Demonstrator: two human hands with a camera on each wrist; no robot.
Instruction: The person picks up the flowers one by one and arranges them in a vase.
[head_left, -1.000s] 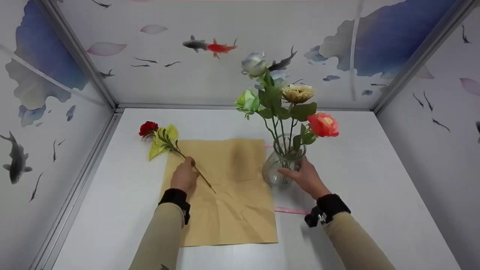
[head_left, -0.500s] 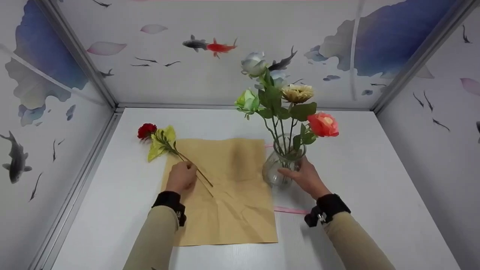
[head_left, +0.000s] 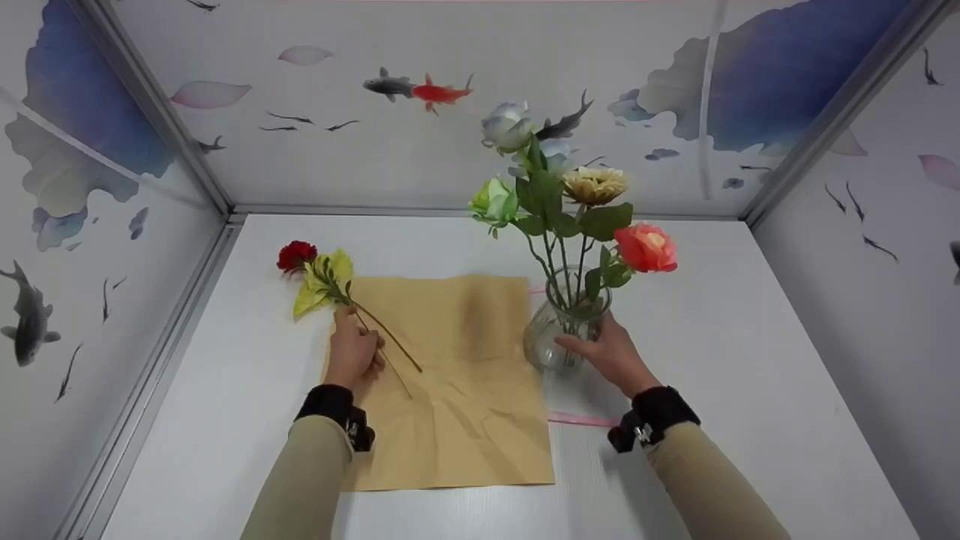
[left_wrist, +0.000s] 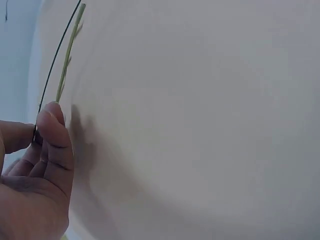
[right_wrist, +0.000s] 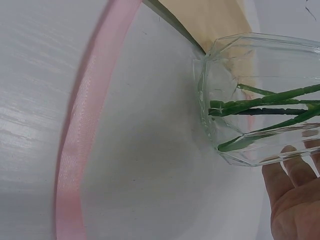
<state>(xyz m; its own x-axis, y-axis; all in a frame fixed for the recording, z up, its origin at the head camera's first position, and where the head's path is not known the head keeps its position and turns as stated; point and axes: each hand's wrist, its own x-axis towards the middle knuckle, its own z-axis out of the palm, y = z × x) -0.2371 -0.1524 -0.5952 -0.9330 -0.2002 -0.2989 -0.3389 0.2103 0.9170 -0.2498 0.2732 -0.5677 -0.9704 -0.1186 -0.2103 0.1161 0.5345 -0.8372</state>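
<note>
In the head view my left hand pinches the thin stems of a red carnation and a yellow flower over the paper's left side. Two stem ends stick out past the fingers, spread apart; the left wrist view shows a dark thin stem beside a thicker green stem. My right hand holds the right side of a clear glass vase, thumb in front. Inside the vase stand several flowers, among them a coral rose, a tan daisy-like flower and a pale rose.
A creased sheet of brown kraft paper lies on the white table, its right edge beside the vase. Pink ribbon runs to the right of the paper. Printed panels with fish enclose the back and sides.
My left hand has shifted a little to the left along the stems. Where one stem end showed, two now show, fanned apart. The right hand and vase have stayed put.
</note>
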